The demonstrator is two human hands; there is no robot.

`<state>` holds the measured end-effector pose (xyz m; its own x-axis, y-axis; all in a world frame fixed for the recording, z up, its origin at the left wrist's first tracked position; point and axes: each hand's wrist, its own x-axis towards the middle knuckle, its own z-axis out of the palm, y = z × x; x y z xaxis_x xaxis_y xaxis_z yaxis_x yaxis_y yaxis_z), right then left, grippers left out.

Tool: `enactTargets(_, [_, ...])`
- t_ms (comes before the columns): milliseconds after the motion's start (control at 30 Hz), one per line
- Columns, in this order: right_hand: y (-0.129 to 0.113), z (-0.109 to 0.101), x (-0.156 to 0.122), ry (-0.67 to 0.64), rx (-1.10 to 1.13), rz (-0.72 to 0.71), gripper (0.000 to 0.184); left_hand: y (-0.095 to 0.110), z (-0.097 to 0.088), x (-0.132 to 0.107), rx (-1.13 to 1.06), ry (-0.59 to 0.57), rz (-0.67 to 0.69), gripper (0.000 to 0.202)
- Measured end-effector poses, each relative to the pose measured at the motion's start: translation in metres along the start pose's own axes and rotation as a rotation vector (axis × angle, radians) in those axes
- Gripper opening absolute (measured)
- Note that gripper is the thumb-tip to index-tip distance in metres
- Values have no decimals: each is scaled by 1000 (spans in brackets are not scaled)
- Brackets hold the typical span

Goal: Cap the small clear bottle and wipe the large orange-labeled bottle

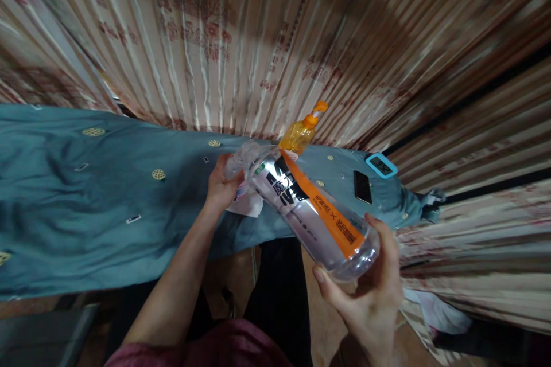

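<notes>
Your right hand (379, 292) is curled partway closed round the base of a large clear bottle (344, 264), thumb on the near side and fingers on the far side; that spread grip presumably bears the bottle's weight and sets its tilt; your left hand (221, 186) is closed round a clear plastic piece (235, 167) at the bottle's neck end; whether that piece belongs to the large bottle or is a separate container, you cannot tell from here, though the grip there looks meant to steady that end; the bottle lies between both hands, raised above the bench (142, 241), its base towards your right hand and its neck slanting away to the left, with its orange-and-silver label (321, 200) turned up to you

Just below your left hand is a white printed piece (247, 205), partly covered, so you cannot tell whether it is a label or loose paper; beyond the large bottle stands an amber pump bottle (297, 136) with an orange pump top; farther right a black smartphone (363, 187) lies near a blue-framed digital clock (381, 166), both apart from the bottles, perhaps to leave your hands room; a teal cloth (107, 183) drapes the bench, and behind it hangs a pleated, printed curtain (258, 40)
</notes>
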<state>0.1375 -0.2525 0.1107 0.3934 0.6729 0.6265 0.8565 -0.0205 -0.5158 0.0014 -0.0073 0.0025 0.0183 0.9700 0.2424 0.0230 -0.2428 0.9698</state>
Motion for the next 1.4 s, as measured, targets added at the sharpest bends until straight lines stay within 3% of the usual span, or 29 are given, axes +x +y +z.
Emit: enactTargets(1400, [9, 1, -2, -4, 67, 33, 91, 0, 3, -1, -31, -19, -37, 40])
